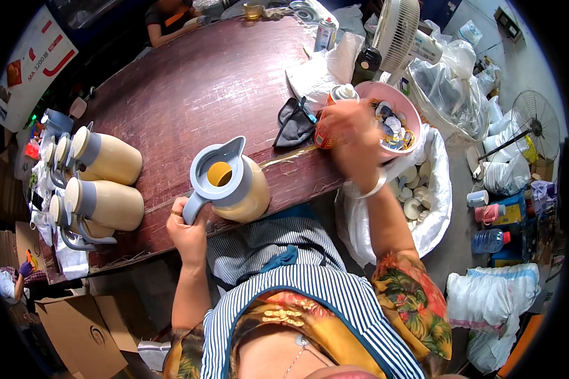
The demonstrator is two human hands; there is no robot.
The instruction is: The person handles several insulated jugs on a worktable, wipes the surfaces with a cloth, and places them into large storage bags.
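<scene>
A cream jug (241,187) with a grey collar and an open mouth stands upright at the near edge of the dark wooden table (196,88). My left hand (186,232) grips its grey handle. My right hand (354,136) is blurred, raised over the rim of a pink basin (395,101) filled with small round caps; whether it holds one I cannot tell. An orange spray can (335,110) stands just left of that hand. A dark cloth (294,123) lies beside the can.
Several finished cream jugs (104,183) lie stacked at the table's left end. A white sack (427,196) of round parts sits right of the table. A fan (398,31), plastic bags (449,82) and bottles (490,240) crowd the right. A person (171,19) sits at the far end. A cardboard box (82,331) is lower left.
</scene>
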